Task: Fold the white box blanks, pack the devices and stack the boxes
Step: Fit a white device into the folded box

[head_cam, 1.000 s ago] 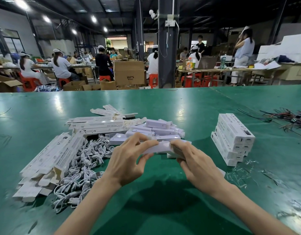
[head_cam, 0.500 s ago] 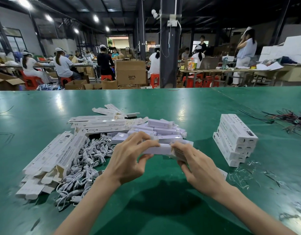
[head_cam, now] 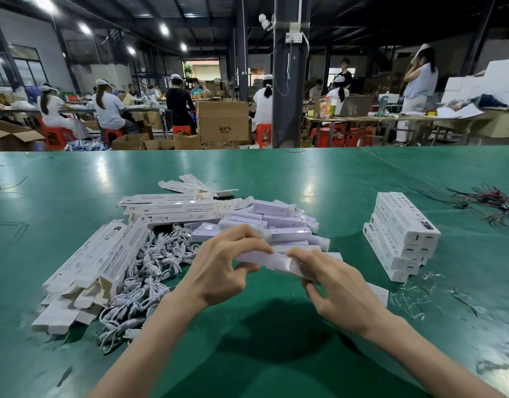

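My left hand (head_cam: 218, 268) and my right hand (head_cam: 336, 285) hold one long white box (head_cam: 272, 261) between them, just above the green table (head_cam: 276, 173). The left fingers curl over its left end; the right fingers wrap its right end, where print shows. Behind the hands lies a heap of pale wrapped devices (head_cam: 279, 222). Flat white box blanks (head_cam: 104, 259) lie fanned out at the left, with more blanks (head_cam: 173, 206) behind them. A tangle of white cables (head_cam: 150, 271) sits beside the left blanks. A stack of packed boxes (head_cam: 402, 234) stands at the right.
Loose coloured wires (head_cam: 494, 199) lie at the far right of the table. Scraps of clear film (head_cam: 414, 297) are scattered by the stack of packed boxes. Beyond the table's far edge, people sit at benches among cardboard cartons (head_cam: 223, 122) and a dark pillar (head_cam: 287, 81).
Both hands have stayed on the box in about the same place; my right fingers have shifted along its right end and the box has tilted slightly.
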Demonstrator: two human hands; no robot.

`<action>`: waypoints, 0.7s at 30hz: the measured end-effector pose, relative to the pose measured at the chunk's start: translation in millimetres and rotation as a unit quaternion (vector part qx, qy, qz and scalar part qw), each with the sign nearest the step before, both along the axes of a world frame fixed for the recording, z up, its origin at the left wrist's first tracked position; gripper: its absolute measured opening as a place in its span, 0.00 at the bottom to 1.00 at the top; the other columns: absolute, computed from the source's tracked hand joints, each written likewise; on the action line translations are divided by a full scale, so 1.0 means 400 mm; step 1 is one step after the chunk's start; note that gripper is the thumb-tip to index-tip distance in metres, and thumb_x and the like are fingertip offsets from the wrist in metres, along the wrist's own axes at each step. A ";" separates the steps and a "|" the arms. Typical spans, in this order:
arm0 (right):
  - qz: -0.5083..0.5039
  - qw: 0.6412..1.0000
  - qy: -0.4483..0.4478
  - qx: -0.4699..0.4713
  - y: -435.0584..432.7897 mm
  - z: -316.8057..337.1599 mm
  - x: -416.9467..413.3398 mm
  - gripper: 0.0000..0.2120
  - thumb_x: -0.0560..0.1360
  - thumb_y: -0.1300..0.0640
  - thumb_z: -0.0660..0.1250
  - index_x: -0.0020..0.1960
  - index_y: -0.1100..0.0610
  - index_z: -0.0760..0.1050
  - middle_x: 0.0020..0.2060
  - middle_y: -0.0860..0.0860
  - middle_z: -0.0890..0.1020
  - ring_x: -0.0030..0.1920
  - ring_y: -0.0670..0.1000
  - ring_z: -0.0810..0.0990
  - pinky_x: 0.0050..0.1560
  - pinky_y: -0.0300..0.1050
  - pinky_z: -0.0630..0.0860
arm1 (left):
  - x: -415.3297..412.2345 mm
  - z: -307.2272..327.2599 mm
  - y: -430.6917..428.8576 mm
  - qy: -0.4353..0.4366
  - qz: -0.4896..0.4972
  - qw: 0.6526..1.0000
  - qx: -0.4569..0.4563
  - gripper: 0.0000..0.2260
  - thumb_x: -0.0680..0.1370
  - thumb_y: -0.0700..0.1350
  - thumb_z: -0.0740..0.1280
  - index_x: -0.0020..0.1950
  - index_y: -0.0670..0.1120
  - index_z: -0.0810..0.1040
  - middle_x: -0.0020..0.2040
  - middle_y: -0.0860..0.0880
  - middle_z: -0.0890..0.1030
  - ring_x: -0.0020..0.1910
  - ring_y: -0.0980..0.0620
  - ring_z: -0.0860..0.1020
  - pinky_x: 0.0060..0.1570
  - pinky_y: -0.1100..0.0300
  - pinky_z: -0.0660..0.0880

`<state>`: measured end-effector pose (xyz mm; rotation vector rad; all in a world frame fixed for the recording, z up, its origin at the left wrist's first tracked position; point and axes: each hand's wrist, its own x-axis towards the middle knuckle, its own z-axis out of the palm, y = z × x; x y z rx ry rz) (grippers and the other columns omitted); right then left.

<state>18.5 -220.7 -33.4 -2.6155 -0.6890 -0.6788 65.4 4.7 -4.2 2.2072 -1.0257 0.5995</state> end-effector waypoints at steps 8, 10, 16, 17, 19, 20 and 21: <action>0.008 1.000 0.003 -0.026 0.003 0.000 -0.001 0.31 0.68 0.64 0.66 0.66 0.43 0.61 0.43 0.49 0.77 0.41 0.55 0.76 0.39 0.52 0.75 | 0.004 0.003 0.007 0.083 -0.003 0.996 0.011 0.11 0.71 0.41 0.74 0.51 0.53 0.83 0.48 0.62 0.77 0.49 0.55 0.77 0.54 0.51 0.73; 0.006 1.000 0.004 -0.028 0.004 -0.002 -0.001 0.31 0.68 0.63 0.67 0.66 0.43 0.60 0.43 0.48 0.76 0.41 0.54 0.76 0.39 0.51 0.75 | 0.003 0.004 0.007 0.093 0.003 0.996 0.016 0.10 0.72 0.42 0.73 0.52 0.52 0.83 0.46 0.64 0.76 0.48 0.54 0.77 0.53 0.51 0.73; 0.019 0.999 0.016 -0.023 -0.012 -0.002 0.005 0.32 0.70 0.62 0.66 0.67 0.41 0.58 0.47 0.48 0.78 0.45 0.55 0.76 0.45 0.52 0.75 | -0.002 0.005 0.003 0.069 0.006 0.997 0.012 0.11 0.72 0.41 0.74 0.53 0.52 0.83 0.47 0.63 0.77 0.47 0.54 0.77 0.51 0.52 0.75; 0.019 0.999 0.020 -0.024 -0.014 -0.001 0.006 0.32 0.70 0.61 0.66 0.67 0.41 0.58 0.48 0.47 0.78 0.46 0.54 0.76 0.46 0.52 0.75 | -0.002 0.004 0.001 0.068 0.000 0.998 0.011 0.13 0.71 0.39 0.75 0.52 0.52 0.84 0.48 0.62 0.77 0.49 0.55 0.77 0.53 0.53 0.75; 0.018 0.999 0.028 -0.014 -0.019 0.000 0.008 0.30 0.70 0.60 0.66 0.66 0.40 0.60 0.52 0.46 0.79 0.48 0.52 0.76 0.48 0.50 0.74 | 0.002 0.002 -0.002 0.066 -0.009 0.998 0.005 0.15 0.70 0.36 0.76 0.52 0.51 0.84 0.48 0.62 0.77 0.51 0.57 0.76 0.55 0.55 0.74; 0.018 0.999 0.032 -0.003 -0.021 0.000 0.008 0.30 0.70 0.60 0.67 0.66 0.40 0.61 0.53 0.45 0.79 0.49 0.50 0.76 0.49 0.47 0.74 | 0.005 0.001 -0.002 0.065 -0.011 0.998 0.000 0.15 0.69 0.35 0.76 0.52 0.51 0.84 0.48 0.62 0.77 0.51 0.57 0.76 0.55 0.57 0.73; 0.018 0.999 0.036 0.004 -0.022 0.000 0.007 0.30 0.70 0.61 0.67 0.66 0.40 0.61 0.54 0.43 0.79 0.49 0.48 0.76 0.49 0.45 0.73 | 0.008 -0.001 -0.003 0.063 -0.011 0.998 -0.004 0.16 0.69 0.34 0.75 0.52 0.51 0.85 0.48 0.62 0.77 0.52 0.56 0.75 0.55 0.58 0.73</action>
